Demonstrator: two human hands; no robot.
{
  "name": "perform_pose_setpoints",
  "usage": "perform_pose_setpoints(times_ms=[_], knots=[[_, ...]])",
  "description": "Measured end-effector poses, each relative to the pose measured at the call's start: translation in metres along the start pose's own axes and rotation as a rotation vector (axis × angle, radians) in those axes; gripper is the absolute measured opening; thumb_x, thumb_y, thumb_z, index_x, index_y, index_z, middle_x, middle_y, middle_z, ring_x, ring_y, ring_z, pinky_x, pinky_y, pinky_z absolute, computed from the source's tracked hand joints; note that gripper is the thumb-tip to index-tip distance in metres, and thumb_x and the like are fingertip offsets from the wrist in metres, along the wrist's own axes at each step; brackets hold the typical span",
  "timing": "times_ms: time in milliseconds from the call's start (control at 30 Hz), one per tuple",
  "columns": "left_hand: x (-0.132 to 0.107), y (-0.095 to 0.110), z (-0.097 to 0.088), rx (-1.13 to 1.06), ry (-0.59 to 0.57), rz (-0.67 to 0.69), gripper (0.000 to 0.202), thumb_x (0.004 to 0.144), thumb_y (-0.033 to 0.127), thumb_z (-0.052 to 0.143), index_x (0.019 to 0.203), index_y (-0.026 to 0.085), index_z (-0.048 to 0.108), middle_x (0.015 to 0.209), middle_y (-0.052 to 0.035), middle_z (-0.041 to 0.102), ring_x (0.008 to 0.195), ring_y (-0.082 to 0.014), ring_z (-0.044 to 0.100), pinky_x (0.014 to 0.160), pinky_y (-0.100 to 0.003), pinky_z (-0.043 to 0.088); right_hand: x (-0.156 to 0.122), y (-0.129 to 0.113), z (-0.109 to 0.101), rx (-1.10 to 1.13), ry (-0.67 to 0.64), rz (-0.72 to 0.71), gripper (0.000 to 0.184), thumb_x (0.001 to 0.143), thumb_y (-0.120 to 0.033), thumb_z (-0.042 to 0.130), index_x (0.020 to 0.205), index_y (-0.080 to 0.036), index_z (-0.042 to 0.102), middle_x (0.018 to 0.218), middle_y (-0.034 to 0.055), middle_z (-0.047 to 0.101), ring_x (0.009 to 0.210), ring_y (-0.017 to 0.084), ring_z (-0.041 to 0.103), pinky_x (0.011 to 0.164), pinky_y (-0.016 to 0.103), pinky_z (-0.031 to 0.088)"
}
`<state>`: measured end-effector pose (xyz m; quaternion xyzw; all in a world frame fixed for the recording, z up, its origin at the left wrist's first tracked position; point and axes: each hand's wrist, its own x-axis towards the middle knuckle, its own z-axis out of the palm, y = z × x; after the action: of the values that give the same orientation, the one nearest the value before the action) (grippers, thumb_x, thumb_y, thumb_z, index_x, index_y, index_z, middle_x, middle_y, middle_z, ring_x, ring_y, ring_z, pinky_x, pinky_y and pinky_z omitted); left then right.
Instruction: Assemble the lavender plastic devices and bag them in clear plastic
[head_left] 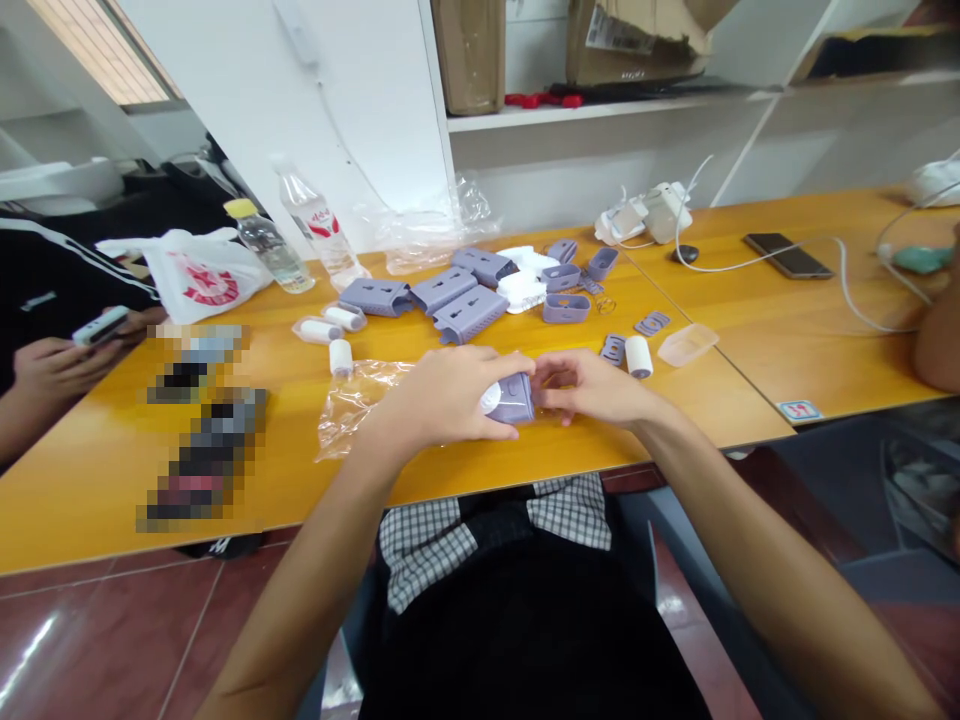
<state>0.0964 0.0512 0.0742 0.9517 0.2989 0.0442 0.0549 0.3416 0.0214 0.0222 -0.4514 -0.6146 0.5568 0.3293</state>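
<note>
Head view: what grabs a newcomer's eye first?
Probably the purple case at centre, held in the left-hand grip, with the right-hand grip at its right end. Just beyond lies a cluster of similarly coloured purple shells. Farther left, the white bag with red print stands out beside a yellow-capped bottle.

Greyish-purple casing point(517, 400), orange-yellow tabletop point(82, 480)

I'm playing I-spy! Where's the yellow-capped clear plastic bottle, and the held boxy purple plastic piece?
Yellow-capped clear plastic bottle point(271, 245), head view: its side.
Boxy purple plastic piece point(517, 399), head view: its uncovered side.
</note>
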Motion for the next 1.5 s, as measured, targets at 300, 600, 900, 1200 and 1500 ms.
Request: perform_pose_setpoints(times_ms=[300,600,900,1200,1500], knots=[[0.042,-0.028,-0.015,-0.153,-0.079,0.207,0.065,0.083,0.05,0.087,0.142,0.034,0.065,0.131,-0.0043,0.078,0.117,-0.0298,0.074,0.097,-0.039,0.052,0.026,0.01,-0.012,-0.029,0.122,-0.034,0.005,0.076,-0.019,0.076,0.08,-0.018,0.073,0.069,0.0003,0.072,0.054,0.011,0.063,0.05,0.022,0.055],[0.048,-0.053,-0.01,-0.147,-0.007,0.175,0.065,0.086,0.053,0.086,0.143,0.03,0.065,0.142,-0.0077,0.073,0.127,-0.0302,0.07,0.108,-0.043,0.05,0.052,0.005,-0.007,0.141,0.488,0.125,0.017,0.085,-0.018,0.07,0.075,-0.022,0.058,0.056,-0.0034,0.061,0.042,0.01,0.054,0.037,0.02,0.045],[0.041,-0.046,0.001,-0.077,-0.03,0.1,0.053,0.087,0.062,0.083,0.125,0.026,0.076,0.142,-0.0099,0.069,0.122,-0.0308,0.071,0.105,-0.043,0.053,0.032,0.012,-0.005,0.135,0.468,0.139,0.017,0.084,-0.019,0.07,0.071,-0.022,0.059,0.057,-0.0022,0.062,0.045,0.011,0.055,0.037,0.02,0.045],[0.033,-0.064,-0.004,-0.177,0.012,0.067,0.097,0.083,0.069,0.082,0.164,0.027,0.049,0.162,-0.0139,0.06,0.148,-0.0349,0.058,0.121,-0.047,0.045,0.026,0.018,-0.014,-0.028,0.466,0.169,0.013,0.086,-0.018,0.072,0.08,-0.021,0.062,0.061,0.0006,0.067,0.045,0.012,0.056,0.033,0.02,0.041],[0.03,-0.056,-0.003,-0.184,-0.02,0.119,0.087,0.085,0.06,0.086,0.159,0.028,0.054,0.159,-0.0119,0.063,0.144,-0.0341,0.06,0.12,-0.046,0.045,0.016,0.015,-0.012,-0.062,0.342,0.129,0.07,0.084,-0.03,0.082,0.149,-0.02,0.056,0.083,0.0034,0.077,0.055,0.016,0.063,0.042,0.026,0.053]])
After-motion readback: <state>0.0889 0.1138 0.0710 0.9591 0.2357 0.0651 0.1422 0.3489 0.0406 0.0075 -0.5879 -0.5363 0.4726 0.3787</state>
